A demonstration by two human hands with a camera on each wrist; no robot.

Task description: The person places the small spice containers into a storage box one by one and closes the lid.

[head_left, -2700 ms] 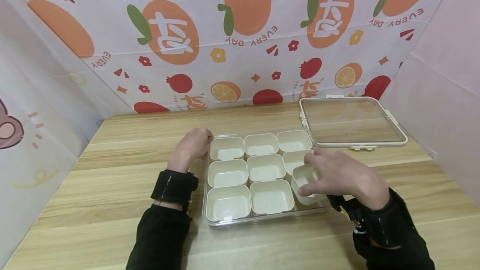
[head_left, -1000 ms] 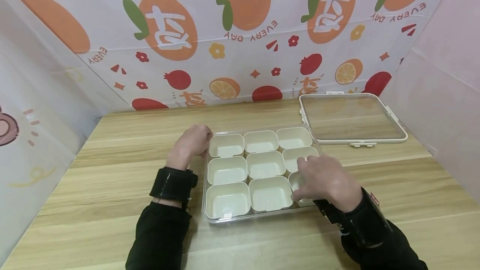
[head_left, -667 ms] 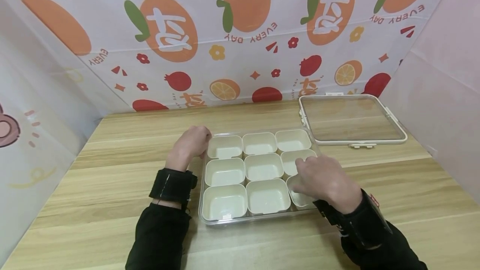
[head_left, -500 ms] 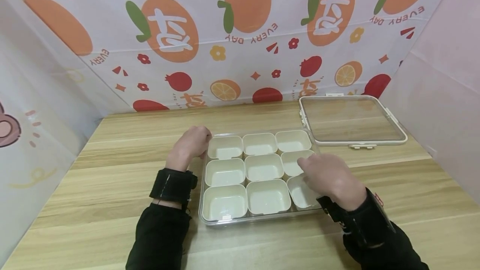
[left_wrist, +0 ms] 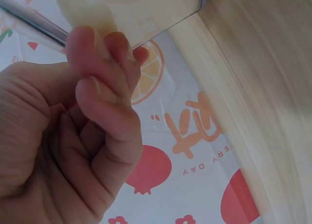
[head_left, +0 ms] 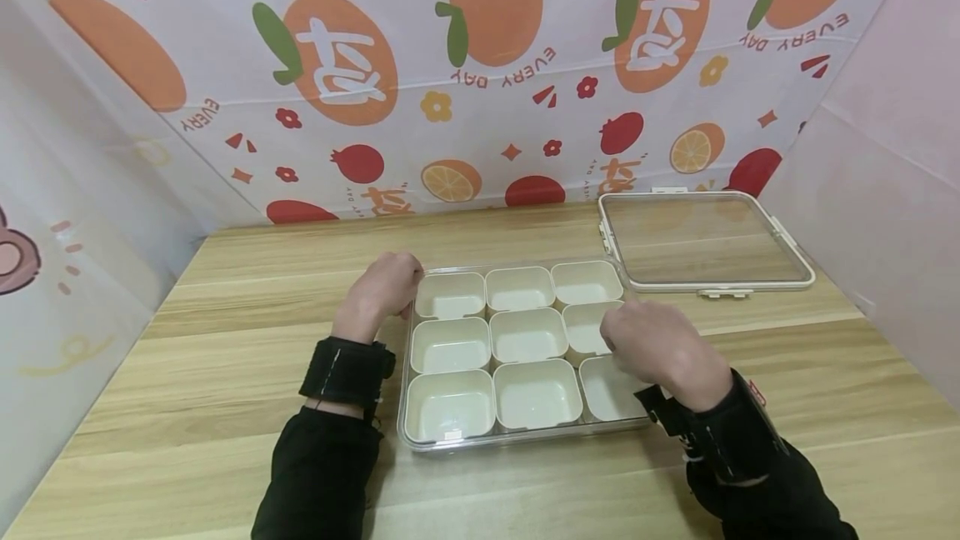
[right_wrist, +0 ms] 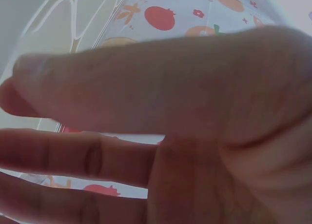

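Backdrop: printed cloth on the far wall, oranges, pomegranates, small flowers; the words "EVERY DAY" read upside down and mirrored, beside large white characters on orange rounds. Plain pink panels on both sides.

Counter: light wood grain, carries everything below.

Lid: clear panel in a cream frame with clasps, lying flat at the far right of the counter, just beyond the tray's far right corner, apart from both hands.

Tray: clear plastic, rectangular, at the counter's centre. It holds nine cream cups in a three-by-three grid, all seated level. No label on it can be read.

Left hand: at the tray's far left corner, fingers curled against the clear wall. The left wrist view shows the curled fingers touching the tray's edge; whether they pinch it cannot be told. Black sleeve and wrist strap behind.

Right hand: over the tray's right column, covering part of the middle right cup and the far edge of the near right cup. Fingers bent downward in the head view; in the right wrist view the fingers run nearly straight and hold nothing visible. Contact with the cups cannot be told; the hand itself blocks that spot.
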